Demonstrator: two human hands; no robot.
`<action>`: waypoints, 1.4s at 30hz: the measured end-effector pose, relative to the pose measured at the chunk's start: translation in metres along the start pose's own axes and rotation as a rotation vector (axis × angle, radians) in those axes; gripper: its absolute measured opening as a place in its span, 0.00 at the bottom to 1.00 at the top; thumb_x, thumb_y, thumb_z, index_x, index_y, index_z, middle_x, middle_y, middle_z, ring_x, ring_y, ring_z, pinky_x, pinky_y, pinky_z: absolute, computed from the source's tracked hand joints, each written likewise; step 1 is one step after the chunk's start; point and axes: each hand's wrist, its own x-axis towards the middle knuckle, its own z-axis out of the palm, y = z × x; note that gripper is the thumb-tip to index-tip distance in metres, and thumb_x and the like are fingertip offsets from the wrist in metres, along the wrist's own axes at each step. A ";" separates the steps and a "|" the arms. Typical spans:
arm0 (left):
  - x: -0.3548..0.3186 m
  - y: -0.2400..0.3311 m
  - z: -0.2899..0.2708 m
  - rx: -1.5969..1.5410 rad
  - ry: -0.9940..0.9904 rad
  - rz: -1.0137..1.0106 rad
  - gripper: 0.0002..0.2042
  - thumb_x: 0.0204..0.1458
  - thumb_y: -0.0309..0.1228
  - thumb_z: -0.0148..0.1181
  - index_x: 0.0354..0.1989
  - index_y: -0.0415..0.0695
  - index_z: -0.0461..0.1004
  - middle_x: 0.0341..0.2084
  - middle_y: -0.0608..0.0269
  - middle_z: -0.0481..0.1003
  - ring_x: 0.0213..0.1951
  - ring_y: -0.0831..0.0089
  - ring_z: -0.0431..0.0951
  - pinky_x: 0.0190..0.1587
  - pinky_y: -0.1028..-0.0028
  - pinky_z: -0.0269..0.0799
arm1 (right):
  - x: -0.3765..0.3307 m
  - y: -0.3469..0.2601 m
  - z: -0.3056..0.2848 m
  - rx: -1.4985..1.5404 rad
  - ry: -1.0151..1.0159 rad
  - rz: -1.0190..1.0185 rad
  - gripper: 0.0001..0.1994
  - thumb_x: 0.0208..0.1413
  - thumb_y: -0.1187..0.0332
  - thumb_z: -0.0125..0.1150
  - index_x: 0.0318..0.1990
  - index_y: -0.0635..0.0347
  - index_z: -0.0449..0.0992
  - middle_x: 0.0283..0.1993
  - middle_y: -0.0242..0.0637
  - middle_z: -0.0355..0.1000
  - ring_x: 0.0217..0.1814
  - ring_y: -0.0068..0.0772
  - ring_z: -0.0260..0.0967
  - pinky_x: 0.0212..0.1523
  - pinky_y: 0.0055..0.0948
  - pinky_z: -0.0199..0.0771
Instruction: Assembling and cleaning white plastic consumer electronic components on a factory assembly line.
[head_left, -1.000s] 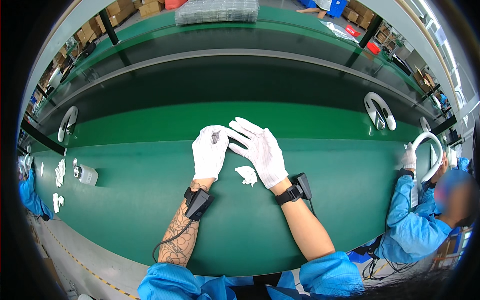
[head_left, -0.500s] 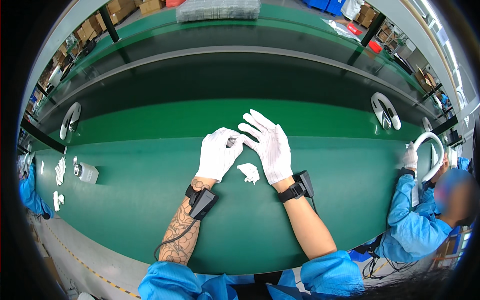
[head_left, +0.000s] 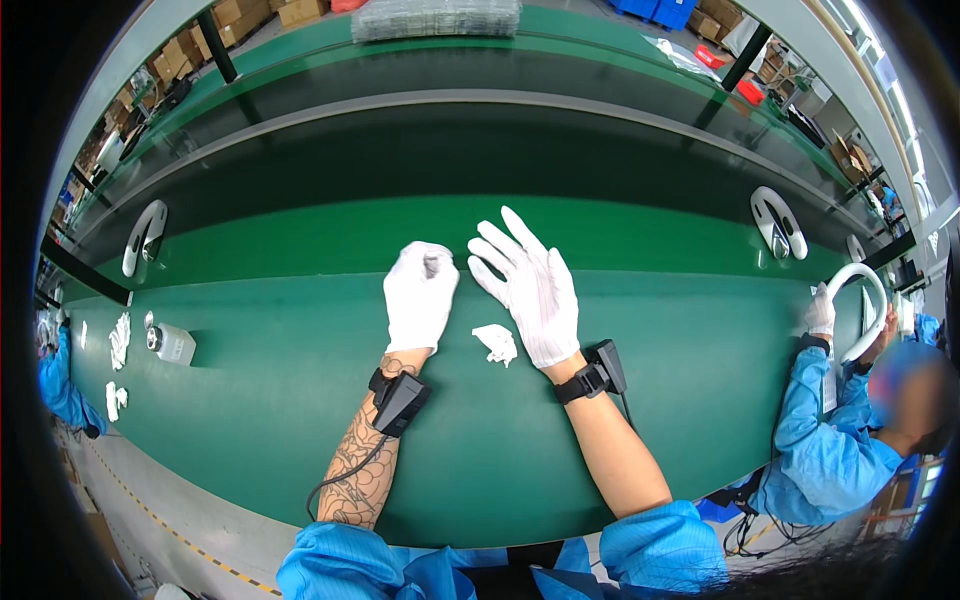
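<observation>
Both of my hands wear white gloves and are raised over the green work surface [head_left: 500, 430]. My left hand [head_left: 420, 298] is closed, its fingers curled in; anything inside is hidden. To its right, my right hand [head_left: 528, 288] is open and holds nothing, its fingers pointing up and away. A gap separates the two hands. Below and between them, a crumpled white scrap of cloth or paper [head_left: 496, 343] lies on the surface, touched by neither hand. A black strapped device sits on each wrist.
At left stand a translucent bottle [head_left: 178, 345] and several crumpled white pieces [head_left: 120, 340]. White curved objects [head_left: 145, 238] stand at both sides farther back. A co-worker in blue [head_left: 825, 450] at right holds a white arched piece [head_left: 883, 300]. Stacked clear trays [head_left: 437, 18] lie at the back.
My hands have moved apart: the left drew back to the left and curled into a fist, leaving the right hand's fingertips. My right hand shifted slightly and stayed open.
</observation>
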 end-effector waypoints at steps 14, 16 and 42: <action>-0.006 0.016 0.003 0.150 -0.265 0.428 0.07 0.51 0.26 0.67 0.39 0.48 0.80 0.28 0.67 0.79 0.32 0.63 0.80 0.37 0.64 0.73 | -0.008 0.006 0.008 -1.255 0.156 -0.541 0.41 0.61 0.74 0.58 0.82 0.59 0.50 0.85 0.49 0.47 0.87 0.55 0.43 0.83 0.45 0.45; -0.008 0.013 0.006 0.126 -0.246 0.415 0.07 0.51 0.25 0.67 0.38 0.48 0.80 0.28 0.67 0.79 0.32 0.64 0.80 0.37 0.65 0.73 | -0.009 0.008 0.009 -1.279 0.184 -0.489 0.41 0.61 0.74 0.58 0.82 0.57 0.50 0.85 0.49 0.48 0.86 0.55 0.45 0.83 0.45 0.46; 0.009 0.020 -0.035 -0.296 -0.889 -0.007 0.05 0.57 0.30 0.71 0.36 0.44 0.82 0.42 0.65 0.80 0.44 0.68 0.78 0.51 0.66 0.75 | -0.009 0.019 -0.009 -0.875 0.371 -0.123 0.17 0.72 0.70 0.55 0.65 0.55 0.77 0.51 0.37 0.79 0.50 0.28 0.78 0.58 0.31 0.78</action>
